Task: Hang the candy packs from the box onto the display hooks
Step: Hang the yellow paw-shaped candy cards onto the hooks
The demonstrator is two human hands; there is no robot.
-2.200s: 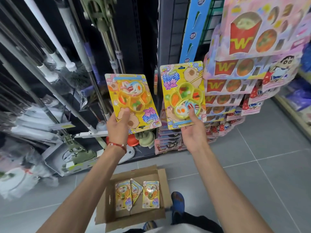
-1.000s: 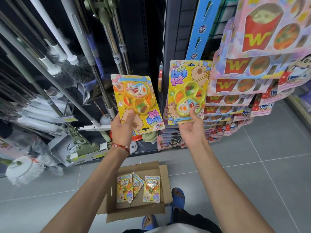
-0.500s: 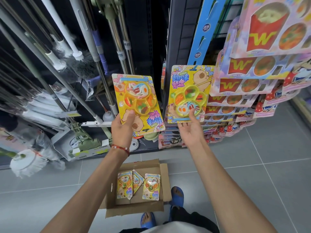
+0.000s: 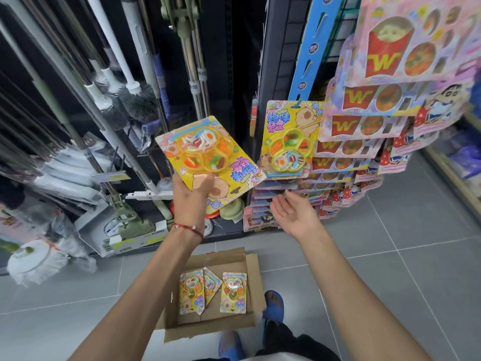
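In front of the dark shelf (image 4: pixel 234 61), the left hand (image 4: pixel 192 201) is lifted up. It grips a yellow candy pack (image 4: pixel 208 157) by its low edge, with the thumb on the front. The pack is tilted, with one corner pointing down to the right. A red string (image 4: pixel 190 229) sits on that wrist.

The right hand (image 4: pixel 294 214) is lifted too, palm up. Its fingers are spread loose and hold nothing. It is just under a second candy pack (image 4: pixel 289 139) and does not touch it. That pack hangs straight from the low end of a long blue strip (image 4: pixel 309 48).

Down on the floor (image 4: pixel 403 269), between the two arms, stands an open box (image 4: pixel 208 332). Three packs (image 4: pixel 233 293) lie flat in it. The two on the left lie partly on top of each other, and the third is just beside them. Bare cardboard shows in the far part of the box.

The hanging pack's right edge meets a thick bunch of pink packs (image 4: pixel 390 61). A dark gap lies between the held pack and the hanging one. Mop poles (image 4: pixel 104 74) lean on the left, behind the held pack. A blue sandal (image 4: pixel 273 303) is just beside the box's right side. Wide grey floor lies open to the right of the box.
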